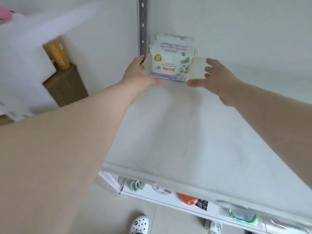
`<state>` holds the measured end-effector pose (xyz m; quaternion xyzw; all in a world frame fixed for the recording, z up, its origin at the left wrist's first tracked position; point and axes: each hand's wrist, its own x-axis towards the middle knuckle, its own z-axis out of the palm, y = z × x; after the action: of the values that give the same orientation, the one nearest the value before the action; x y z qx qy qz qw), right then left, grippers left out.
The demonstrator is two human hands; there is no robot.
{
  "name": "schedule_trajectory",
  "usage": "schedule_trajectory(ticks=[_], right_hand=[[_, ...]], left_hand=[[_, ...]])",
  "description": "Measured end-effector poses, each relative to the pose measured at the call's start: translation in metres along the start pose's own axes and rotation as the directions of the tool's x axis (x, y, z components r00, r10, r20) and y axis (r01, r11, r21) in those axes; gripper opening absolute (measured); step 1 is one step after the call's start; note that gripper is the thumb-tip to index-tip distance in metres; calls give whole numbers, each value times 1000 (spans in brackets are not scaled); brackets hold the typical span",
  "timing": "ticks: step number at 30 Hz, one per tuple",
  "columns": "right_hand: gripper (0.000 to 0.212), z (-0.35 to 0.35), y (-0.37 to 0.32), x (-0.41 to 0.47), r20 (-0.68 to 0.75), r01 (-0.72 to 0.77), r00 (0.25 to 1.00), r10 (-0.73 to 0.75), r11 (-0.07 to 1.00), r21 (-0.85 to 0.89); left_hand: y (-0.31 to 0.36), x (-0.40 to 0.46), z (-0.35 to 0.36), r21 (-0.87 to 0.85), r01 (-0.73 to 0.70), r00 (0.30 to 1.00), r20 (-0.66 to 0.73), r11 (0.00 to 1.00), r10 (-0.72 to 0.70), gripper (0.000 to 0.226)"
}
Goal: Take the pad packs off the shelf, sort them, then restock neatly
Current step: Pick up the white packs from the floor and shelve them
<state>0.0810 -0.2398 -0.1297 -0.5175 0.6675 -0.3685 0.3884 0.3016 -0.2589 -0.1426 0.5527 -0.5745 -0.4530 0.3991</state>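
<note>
Two pad packs point(171, 65) stand one behind the other at the far left corner of the white shelf point(194, 141), close against the grey slotted upright point(143, 26) and the back wall. The front pack faces out, showing a purple band along its bottom edge, a leafy green sprig and a small yellow badge; the second pack point(175, 38) shows only its top edge behind it.

Both bare arms reach in from the near side. The left hand point(137, 75) lies along the left side of the front pack, fingers fairly straight, with its thumb tip at the pack's near bottom corner. The right hand point(214, 76) is spread wide just beside the pack's right flap, thumb low near the bottom corner and fingers splayed; whether they actually touch the wrapper I cannot tell. Neither hand is wrapped around the pack.

Off to the left, a cardboard box point(67, 85) carries an orange tube point(58, 54). Below the shelf's near edge, a lower shelf holds small assorted goods, and a white spotted shoe point(139, 224) stands on the tiled floor.
</note>
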Motion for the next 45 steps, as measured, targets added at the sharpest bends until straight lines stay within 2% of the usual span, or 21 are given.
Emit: schedule_trajectory(ticks=[4, 6, 10, 13, 17, 21, 27, 34, 38, 45], right_hand=[[97, -11, -16, -82, -61, 0, 998, 0, 1000, -3], [87, -14, -18, -132, -82, 0, 997, 2, 1000, 28], [66, -20, -11, -245, -163, -41, 986, 44, 999, 22], [59, -20, 9, -334, -231, -103, 967, 103, 995, 15], [57, -9, 54, -444, -309, -252, 916, 257, 966, 57], [61, -3, 100, -544, -336, -416, 837, 431, 901, 121], [64, -29, 146, -668, -443, -573, 671, 594, 795, 198], [67, -86, 192, -767, -515, -610, 503, 694, 707, 357], [65, -133, 221, -817, -517, -593, 485, 705, 700, 398], [64, -224, 291, -887, -451, -611, 503, 737, 673, 416]], left_hand=[[14, -74, 0, -50, 67, 987, -143, 996, -74, 72], [25, -121, 8, -68, 38, 989, -142, 997, -48, 64], [53, -222, 26, -12, -42, 999, 32, 999, 42, 56], [59, -299, 39, 47, -105, 978, 186, 993, 94, 55], [32, -387, 62, 98, -136, 892, 445, 986, 78, 53], [-1, -450, 85, 166, -117, 788, 616, 979, -10, 53], [-12, -533, 122, 277, -109, 625, 766, 955, -151, 52], [14, -610, 211, 296, -183, 477, 861, 937, -178, 56], [22, -666, 276, 324, -227, 437, 877, 918, -201, 56], [9, -754, 361, 412, -113, 486, 816, 904, -311, 53]])
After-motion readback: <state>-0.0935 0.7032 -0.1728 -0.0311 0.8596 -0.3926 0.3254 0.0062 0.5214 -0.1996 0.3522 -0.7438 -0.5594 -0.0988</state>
